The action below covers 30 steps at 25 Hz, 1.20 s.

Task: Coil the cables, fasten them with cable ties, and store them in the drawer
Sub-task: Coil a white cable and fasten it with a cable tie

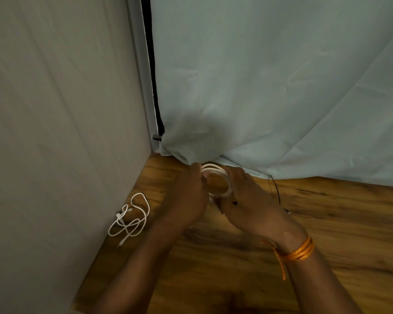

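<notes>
A white cable wound into a small coil [222, 175] is held between both hands above the wooden table [327, 223]. My left hand [188, 196] grips the coil's left side, fingers curled round the loops. My right hand [247, 196] grips the coil's right side. A thin black cable tie [276, 191] lies on the table just right of my right hand; whether the fingers touch it is hidden. A second white cable [129, 218] lies loose and tangled on the table at the left, near the wall.
A pale fabric panel [55, 132] stands along the table's left side, and a light cloth backdrop [281, 87] hangs behind, its hem resting on the table. An orange thread band [297, 252] circles my right wrist. No drawer is in view.
</notes>
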Tool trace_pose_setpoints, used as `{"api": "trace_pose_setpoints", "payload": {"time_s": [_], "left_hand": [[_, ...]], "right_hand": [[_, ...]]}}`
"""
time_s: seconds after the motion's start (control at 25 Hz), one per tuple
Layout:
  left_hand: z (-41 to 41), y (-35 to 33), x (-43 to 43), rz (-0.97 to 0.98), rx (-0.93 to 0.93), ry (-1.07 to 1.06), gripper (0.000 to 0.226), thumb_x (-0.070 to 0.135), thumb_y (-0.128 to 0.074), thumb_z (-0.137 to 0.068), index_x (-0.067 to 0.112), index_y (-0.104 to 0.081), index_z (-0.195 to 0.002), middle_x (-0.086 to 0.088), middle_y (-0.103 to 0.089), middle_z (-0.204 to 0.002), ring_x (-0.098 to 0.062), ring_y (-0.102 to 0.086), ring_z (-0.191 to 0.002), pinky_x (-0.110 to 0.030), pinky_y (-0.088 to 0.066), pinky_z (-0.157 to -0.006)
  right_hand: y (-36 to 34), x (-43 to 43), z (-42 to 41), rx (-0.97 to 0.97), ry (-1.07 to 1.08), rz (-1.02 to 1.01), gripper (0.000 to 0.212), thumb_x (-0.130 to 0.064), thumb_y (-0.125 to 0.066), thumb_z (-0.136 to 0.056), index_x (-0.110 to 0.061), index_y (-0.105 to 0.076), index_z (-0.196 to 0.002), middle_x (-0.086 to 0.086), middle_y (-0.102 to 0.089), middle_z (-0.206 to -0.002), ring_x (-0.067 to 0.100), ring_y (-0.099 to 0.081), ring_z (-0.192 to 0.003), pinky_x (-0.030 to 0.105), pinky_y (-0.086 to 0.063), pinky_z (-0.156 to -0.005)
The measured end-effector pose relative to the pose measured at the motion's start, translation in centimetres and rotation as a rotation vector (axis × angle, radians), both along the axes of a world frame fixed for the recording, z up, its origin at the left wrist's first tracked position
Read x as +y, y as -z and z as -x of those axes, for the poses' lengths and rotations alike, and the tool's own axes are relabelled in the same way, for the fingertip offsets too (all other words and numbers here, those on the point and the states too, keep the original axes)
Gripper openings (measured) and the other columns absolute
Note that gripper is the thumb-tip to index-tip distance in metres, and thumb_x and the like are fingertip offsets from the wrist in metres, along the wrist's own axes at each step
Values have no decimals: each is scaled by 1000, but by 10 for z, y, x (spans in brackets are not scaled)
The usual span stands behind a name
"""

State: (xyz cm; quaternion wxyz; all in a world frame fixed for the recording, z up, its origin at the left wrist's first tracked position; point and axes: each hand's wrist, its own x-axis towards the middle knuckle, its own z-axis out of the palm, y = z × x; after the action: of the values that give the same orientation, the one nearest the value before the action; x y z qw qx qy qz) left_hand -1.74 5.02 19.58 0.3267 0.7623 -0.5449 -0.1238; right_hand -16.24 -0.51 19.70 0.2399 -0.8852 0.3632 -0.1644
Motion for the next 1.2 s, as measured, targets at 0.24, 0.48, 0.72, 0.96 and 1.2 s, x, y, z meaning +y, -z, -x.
{"api": "trace_pose_setpoints", "payload": {"time_s": [0.24,0.48,0.72,0.96,1.2], "left_hand": [[15,-1,-4,51,82,-96,21,21,-38,-102,12,-51,-116,-3,-56,-114,-12,-48,-94,-20,-30,-77],[21,-2,3,167,136,-50,15,18,-42,-101,9,-50,-108,-1,-50,-100,-11,-45,-86,-16,-25,-65],[18,0,3,208,218,-31,4,16,-44,-99,15,-48,-100,-5,-55,-97,-16,-53,-83,-13,-34,-64],[16,-2,9,64,-202,271,67,14,-49,-93,16,-16,-151,-2,-23,-149,-19,-46,-115,-29,-43,-83],[19,5,-10,-41,-509,115,41,19,-60,-88,16,-47,-127,-2,-47,-125,-17,-52,-101,-26,-31,-64]], "right_hand": [[7,12,-17,54,85,214,92,-39,-74,-70,-13,-26,-145,4,-37,-135,26,-45,-123,38,-48,-88],[12,0,-19,-56,146,313,49,-17,-75,-70,-12,-46,-108,7,-61,-99,32,-62,-87,36,-44,-62],[7,-5,-18,-22,131,358,23,-21,-65,-84,-13,-56,-104,11,-68,-91,35,-63,-87,41,-49,-67],[3,-12,-10,193,138,352,36,-19,-66,-81,-20,-60,-116,8,-69,-102,33,-64,-97,37,-46,-74],[9,-6,-16,228,69,257,78,-14,-60,-87,-12,-15,-151,9,-67,-104,30,-64,-97,39,-48,-76]]}}
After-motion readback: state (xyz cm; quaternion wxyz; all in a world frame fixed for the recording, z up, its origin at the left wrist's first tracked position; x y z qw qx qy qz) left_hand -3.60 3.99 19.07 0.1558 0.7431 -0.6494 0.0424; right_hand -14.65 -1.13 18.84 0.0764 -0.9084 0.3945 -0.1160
